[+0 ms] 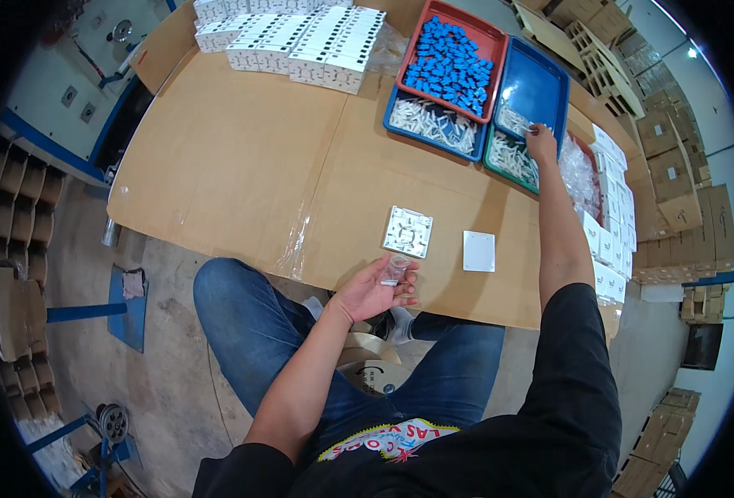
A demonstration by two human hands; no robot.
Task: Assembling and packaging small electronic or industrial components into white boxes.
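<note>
My left hand is turned palm up at the near edge of the cardboard-topped table, its fingers curled around a small clear plastic bag. Just beyond it lies a square white plastic frame with cut-outs. To the right of that frame is a flat white square plate. My right arm stretches far forward, and my right hand is at the near end of a blue tray, by some small whitish pieces. Its fingers are drawn together; whatever they grip is too small to make out.
A red tray of blue parts rests on a blue tray of white pieces. A green tray holds more. White boxes are stacked far left; others line the right edge beside clear bags.
</note>
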